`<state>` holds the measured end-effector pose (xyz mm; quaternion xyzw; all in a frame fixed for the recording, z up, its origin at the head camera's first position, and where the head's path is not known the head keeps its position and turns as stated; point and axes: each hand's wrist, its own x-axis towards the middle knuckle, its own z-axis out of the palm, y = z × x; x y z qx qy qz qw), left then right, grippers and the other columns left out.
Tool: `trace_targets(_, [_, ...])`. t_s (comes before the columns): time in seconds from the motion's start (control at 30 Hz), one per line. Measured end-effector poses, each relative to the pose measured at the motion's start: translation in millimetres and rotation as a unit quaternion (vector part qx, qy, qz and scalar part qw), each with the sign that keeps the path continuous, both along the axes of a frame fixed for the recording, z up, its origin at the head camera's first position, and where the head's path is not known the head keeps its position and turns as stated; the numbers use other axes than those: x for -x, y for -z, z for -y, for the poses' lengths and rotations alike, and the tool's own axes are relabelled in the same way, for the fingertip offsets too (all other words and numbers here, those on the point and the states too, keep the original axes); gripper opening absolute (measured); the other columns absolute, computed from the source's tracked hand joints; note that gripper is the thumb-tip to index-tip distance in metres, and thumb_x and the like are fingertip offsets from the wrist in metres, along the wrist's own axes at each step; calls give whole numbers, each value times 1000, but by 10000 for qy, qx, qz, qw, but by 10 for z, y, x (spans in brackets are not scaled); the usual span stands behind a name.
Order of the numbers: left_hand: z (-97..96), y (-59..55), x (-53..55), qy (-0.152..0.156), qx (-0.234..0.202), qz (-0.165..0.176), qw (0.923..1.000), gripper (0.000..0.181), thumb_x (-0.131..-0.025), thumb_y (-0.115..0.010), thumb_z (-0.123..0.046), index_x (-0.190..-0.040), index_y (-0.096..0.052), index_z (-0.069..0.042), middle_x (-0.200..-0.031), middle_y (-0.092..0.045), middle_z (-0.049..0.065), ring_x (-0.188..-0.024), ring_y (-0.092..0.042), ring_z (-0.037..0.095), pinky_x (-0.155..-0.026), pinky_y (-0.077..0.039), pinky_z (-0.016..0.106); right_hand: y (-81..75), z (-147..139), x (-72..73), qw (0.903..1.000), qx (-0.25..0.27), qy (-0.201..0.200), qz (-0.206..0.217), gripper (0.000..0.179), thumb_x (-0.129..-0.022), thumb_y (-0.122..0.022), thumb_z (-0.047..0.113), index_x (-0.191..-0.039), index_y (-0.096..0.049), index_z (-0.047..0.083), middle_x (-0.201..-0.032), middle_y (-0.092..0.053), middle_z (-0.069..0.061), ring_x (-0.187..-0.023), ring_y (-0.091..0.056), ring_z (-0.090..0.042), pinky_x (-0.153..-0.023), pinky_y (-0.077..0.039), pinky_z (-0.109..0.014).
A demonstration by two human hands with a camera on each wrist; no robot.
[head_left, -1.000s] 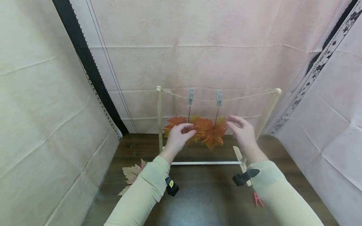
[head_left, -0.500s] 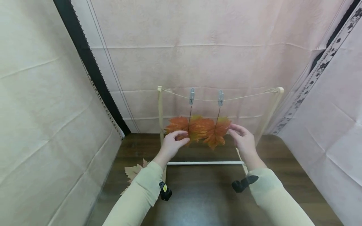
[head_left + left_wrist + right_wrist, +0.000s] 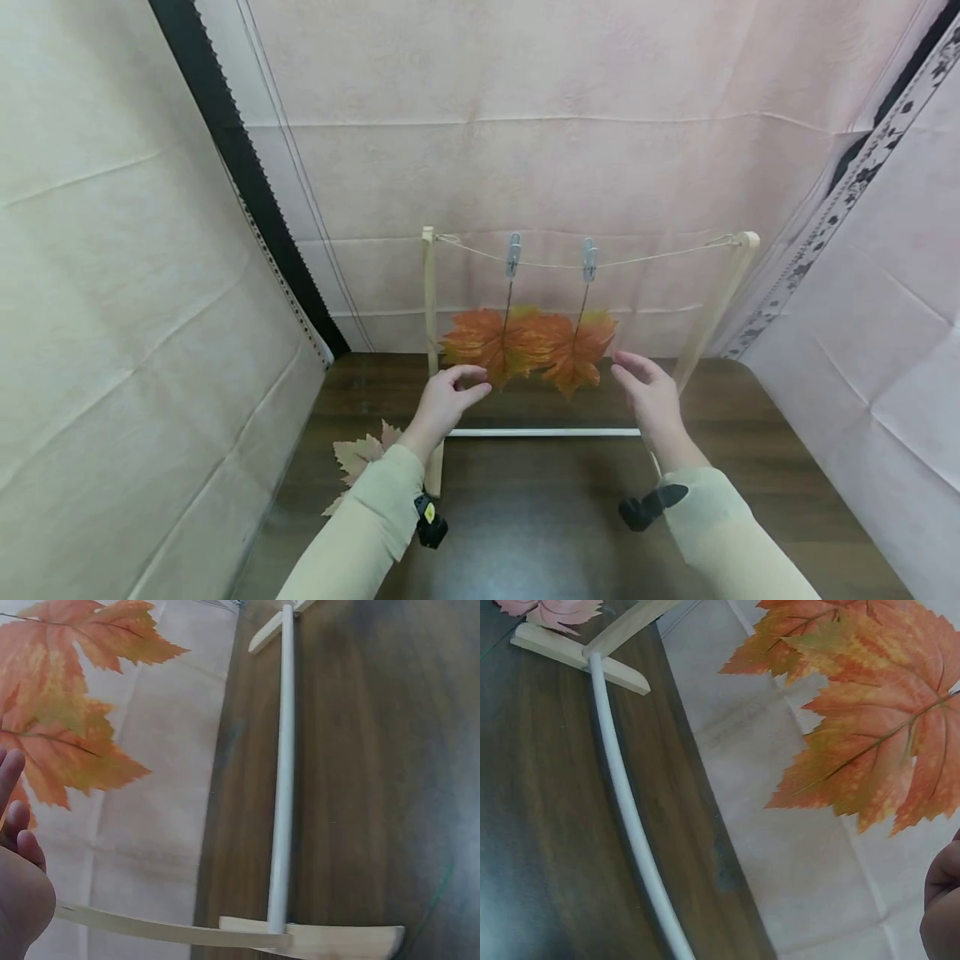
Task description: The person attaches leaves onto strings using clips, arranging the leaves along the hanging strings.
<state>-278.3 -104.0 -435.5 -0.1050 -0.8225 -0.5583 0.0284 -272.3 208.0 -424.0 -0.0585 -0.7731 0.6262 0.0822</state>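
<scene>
Two orange maple leaves, the left one (image 3: pixel 480 337) and the right one (image 3: pixel 576 354), hang side by side and overlap. Their stems are held by two pale blue clothespins (image 3: pixel 513 255) (image 3: pixel 590 260) on a thin string (image 3: pixel 652 260). My left hand (image 3: pixel 442 404) is just below the left leaf, fingers loosely bent, holding nothing; whether it touches the leaf is unclear. Beside the right leaf's lower edge, my right hand (image 3: pixel 652 400) is apart from it, with thumb and fingers loosely bent around nothing. Both wrist views show the leaves (image 3: pixel 67 742) (image 3: pixel 885 727) near the fingers.
A wooden frame with a left post (image 3: pixel 431 300), a right post (image 3: pixel 716 308) and a white bottom bar (image 3: pixel 543 432) carries the string. A paler pinkish leaf (image 3: pixel 356 457) lies on the brown table (image 3: pixel 540 517), partly behind the left sleeve. Cloth walls surround the table.
My left hand has moved down and left from the leaves. The right hand came to the right leaf's edge, then drew slightly down. The leaves still hang from the clothespins.
</scene>
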Motion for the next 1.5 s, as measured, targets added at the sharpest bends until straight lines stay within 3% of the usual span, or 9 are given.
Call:
trace_targets(0.3, [52, 185, -21, 25, 83, 41, 10000, 23, -86, -69, -23, -108, -68, -15, -105, -65, -1, -77, -50, 19, -67, -42, 31, 224, -25, -77, 9997, 106, 31, 210, 49, -90, -63, 35, -130, -54, 8, -129, -56, -7, -81, -53, -10, -56, -41, -23])
trace_targets(0.37, [72, 209, -30, 44, 134, 112, 9998, 23, -86, -69, -22, -109, -68, -16, -107, -64, 0, -79, -50, 21, -68, -42, 32, 250, -40, -89, 9997, 101, 6, 210, 51, -90, -63, 36, -130, -53, 7, -130, -55, -8, -86, -54, -11, -59, -43, -23])
trace_targets(0.47, [111, 260, -40, 53, 254, 189, 9995, 23, -87, -68, -23, -110, -67, -17, -110, -62, 0, -83, -50, 19, -71, -43, 33, 283, -72, -110, 9997, 22, -87, 215, 54, -90, -62, 38, -132, -51, 6, -134, -52, -11, -111, -53, -18, -79, -49, -35])
trace_targets(0.63, [187, 348, -68, -61, 311, 201, 9993, 24, -86, -70, -25, -108, -67, -18, -109, -60, 2, -82, -47, 18, -70, -42, 33, 353, -162, -145, 9991, -180, -228, 310, 61, -88, -60, 47, -134, -49, 8, -138, -47, -11, -125, -44, -30, -95, -39, -54])
trace_targets(0.87, [304, 514, -105, -200, 76, 494, 9986, 26, -85, -70, -28, -108, -64, -18, -106, -54, 6, -79, -47, 24, -67, -40, 35, 469, -337, -222, 9982, -460, -107, 371, 63, -88, -58, 50, -135, -48, 9, -138, -48, -11, -126, -43, -29, -96, -38, -51])
trace_targets(1.03, [404, 641, -132, -400, 57, 573, 9975, 22, -86, -70, -20, -107, -65, -15, -109, -59, 4, -83, -47, 21, -71, -40, 34, 566, -411, -286, 9971, -548, -94, 514, 65, -89, -58, 49, -135, -47, 5, -139, -45, -15, -130, -36, -33, -98, -36, -51])
trace_targets(1.2, [490, 754, -160, -416, 94, 493, 9979, 25, -85, -70, -14, -109, -65, -10, -110, -61, 6, -77, -46, 22, -67, -41, 31, 648, -465, -330, 9947, -860, 129, 546, 57, -90, -58, 45, -133, -50, 7, -134, -50, -15, -112, -52, -27, -83, -48, -34])
trace_targets(1.3, [530, 808, -175, -451, 110, 364, 9983, 28, -84, -70, -13, -111, -63, -8, -112, -60, 10, -75, -45, 22, -66, -41, 30, 678, -491, -355, 9915, -1174, 281, 489, 51, -92, -57, 41, -131, -53, 8, -130, -53, -14, -98, -56, -23, -72, -48, -27])
trace_targets(1.5, [617, 898, -205, -495, 292, 258, 9980, 27, -84, -70, -9, -110, -63, -7, -113, -61, 13, -70, -47, 19, -61, -41, 27, 740, -543, -461, 9897, -1305, 301, 514, 52, -93, -55, 40, -132, -50, 6, -131, -53, -16, -111, -51, -20, -89, -43, -36])
